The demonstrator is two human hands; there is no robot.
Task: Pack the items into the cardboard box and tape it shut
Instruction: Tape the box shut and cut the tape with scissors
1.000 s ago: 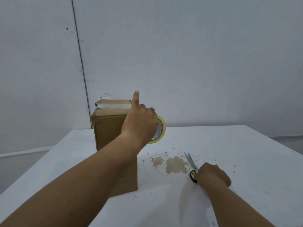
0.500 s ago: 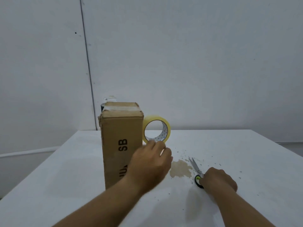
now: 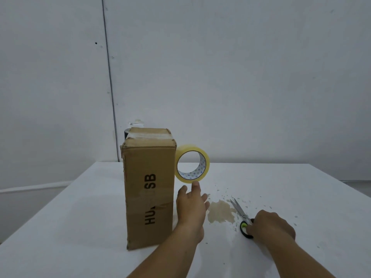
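A tall cardboard box (image 3: pixel 149 189) is standing upright on a white table (image 3: pixel 281 189), left of centre, with its top flaps closed and clear tape running across them. Black letters are running sideways down its front face. A roll of yellowish tape (image 3: pixel 192 163) is hanging against the box's upper right edge, standing on its rim in the air, with its open core facing the viewer. The left hand (image 3: pixel 191 205) is reaching forward just beside the box's right side, its fingers spread and loose, gripping nothing; the fingertips are sitting just under the roll, and it cannot be told whether they are touching it. The right hand (image 3: pixel 271 227) is resting on the table well to the right, its fingers curling around the black and green handle of a pair of scissors (image 3: pixel 242 216), whose closed blades are lying flat and pointing away. A brownish stain (image 3: pixel 220 212) is marking the table between the two hands. A small dark object is peeking out behind the box's top left corner, too hidden to identify.
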